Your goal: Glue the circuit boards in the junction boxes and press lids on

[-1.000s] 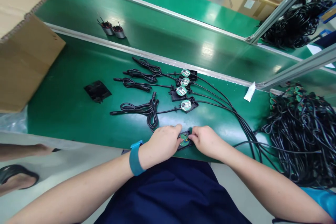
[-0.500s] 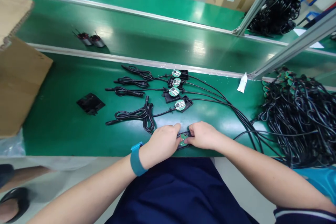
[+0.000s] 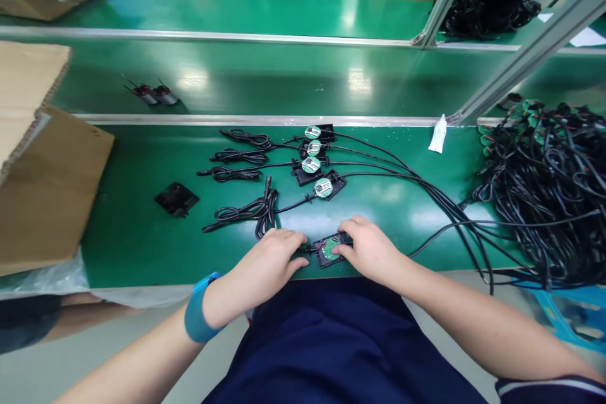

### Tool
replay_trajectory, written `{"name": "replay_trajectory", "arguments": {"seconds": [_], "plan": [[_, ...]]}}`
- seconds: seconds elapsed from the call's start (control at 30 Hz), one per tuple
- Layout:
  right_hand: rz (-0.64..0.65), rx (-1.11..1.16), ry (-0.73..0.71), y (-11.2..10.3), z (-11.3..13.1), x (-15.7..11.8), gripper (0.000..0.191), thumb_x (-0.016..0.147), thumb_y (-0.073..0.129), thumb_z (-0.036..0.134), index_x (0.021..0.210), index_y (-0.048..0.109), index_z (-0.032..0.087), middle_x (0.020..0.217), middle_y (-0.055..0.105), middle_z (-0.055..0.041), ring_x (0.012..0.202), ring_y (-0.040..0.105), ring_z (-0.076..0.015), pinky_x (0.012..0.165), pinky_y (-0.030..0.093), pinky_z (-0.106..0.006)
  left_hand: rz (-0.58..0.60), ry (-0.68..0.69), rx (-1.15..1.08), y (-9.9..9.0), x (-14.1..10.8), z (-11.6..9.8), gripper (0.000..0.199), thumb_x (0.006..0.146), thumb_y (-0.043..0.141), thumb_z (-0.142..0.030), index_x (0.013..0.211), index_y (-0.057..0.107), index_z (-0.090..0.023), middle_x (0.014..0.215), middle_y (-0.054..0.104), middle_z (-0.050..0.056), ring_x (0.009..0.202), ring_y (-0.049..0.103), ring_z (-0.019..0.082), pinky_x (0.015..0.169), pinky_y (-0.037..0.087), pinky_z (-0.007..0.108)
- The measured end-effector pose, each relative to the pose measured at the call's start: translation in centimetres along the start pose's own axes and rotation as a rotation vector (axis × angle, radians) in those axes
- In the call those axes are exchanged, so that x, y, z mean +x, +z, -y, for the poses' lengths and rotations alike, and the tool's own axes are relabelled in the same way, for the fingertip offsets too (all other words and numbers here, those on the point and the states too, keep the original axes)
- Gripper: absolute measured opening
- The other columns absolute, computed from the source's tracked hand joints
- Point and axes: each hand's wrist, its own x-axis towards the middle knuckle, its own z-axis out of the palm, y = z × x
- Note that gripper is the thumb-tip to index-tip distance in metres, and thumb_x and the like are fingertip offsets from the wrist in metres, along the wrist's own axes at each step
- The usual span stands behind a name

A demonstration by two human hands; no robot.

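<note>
Our right hand (image 3: 369,249) grips the black housing (image 3: 322,257) at lower centre; our left hand (image 3: 265,260) gapes beside it. A carton (image 3: 57,183) blocks frame left, heaped cables (image 3: 552,202) the right.

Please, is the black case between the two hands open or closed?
Open. The green circuit board shows uncovered inside the black case, and no lid lies over it.

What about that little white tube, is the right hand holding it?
No, the right hand grips the black case, and the white tube lies apart from it.
</note>
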Motion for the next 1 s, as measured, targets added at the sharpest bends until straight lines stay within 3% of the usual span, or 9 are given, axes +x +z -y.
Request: {"name": "replay_trajectory", "arguments": {"seconds": [0.1,0.23,0.47,0.63,0.83,1.0], "plan": [[-0.026,0.074,-0.029,0.6,-0.2,0.0,0.042,0.088,0.071,0.029,0.129,0.063,0.021,0.108,0.063,-0.0083,0.103,0.063,-0.0214,0.093,0.047,-0.031,0.009,0.031,0.067,0.1,-0.3,-0.2,0.007,0.094,0.057,-0.019,0.095,0.064,-0.017,0.090,0.069,0.007,0.085,0.064,0.023,0.080,0.047,0.037],[-0.051,0.113,-0.024,1.3,-0.3,-0.1,0.031,0.088,0.070,0.024,0.118,0.070,0.017,0.106,0.061,-0.0090,0.102,0.063,-0.0217,0.095,0.047,-0.030,0.007,0.032,0.035,-0.1,0.0,-1.3,0.021,0.100,0.047,-0.022,0.090,0.064,-0.017,0.084,0.067,0.005,0.076,0.061,0.019,0.074,0.045,0.033],[-0.074,0.142,0.000,1.6,-0.2,-0.1,0.029,0.088,0.070,0.024,0.115,0.068,0.016,0.107,0.060,-0.0088,0.099,0.062,-0.0210,0.095,0.047,-0.031,0.123,-0.060,0.080,-0.5,1.0,-1.8,0.030,0.098,0.043,-0.013,0.074,0.061,-0.017,0.075,0.064,0.004,0.068,0.059,0.018,0.068,0.042,0.031],[-0.053,0.134,0.009,1.1,0.1,-0.3,0.023,0.090,0.067,0.026,0.111,0.067,0.016,0.105,0.058,-0.0090,0.099,0.061,-0.0210,0.093,0.047,-0.031,0.006,-0.052,0.126,0.3,0.7,-2.0,0.025,0.097,0.044,-0.013,0.079,0.062,-0.017,0.074,0.066,0.003,0.067,0.059,0.018,0.072,0.042,0.032],[-0.083,0.077,0.048,0.8,1.3,-0.4,0.035,0.092,0.060,0.049,0.107,0.063,0.017,0.099,0.057,-0.0082,0.092,0.062,-0.0219,0.085,0.047,-0.031,-0.149,0.048,0.157,2.1,0.0,-1.8,0.025,0.099,0.043,-0.015,0.083,0.062,-0.017,0.074,0.065,0.003,0.067,0.058,0.017,0.069,0.044,0.032],[-0.073,-0.032,0.098,1.3,1.6,-0.2,0.029,0.094,0.059,0.047,0.102,0.061,0.019,0.099,0.057,-0.0065,0.080,0.062,-0.0196,0.075,0.046,-0.031,-0.194,0.145,0.201,2.5,0.5,-0.4,0.028,0.101,0.039,-0.015,0.083,0.061,-0.017,0.074,0.063,0.004,0.070,0.058,0.016,0.070,0.047,0.031]]}}
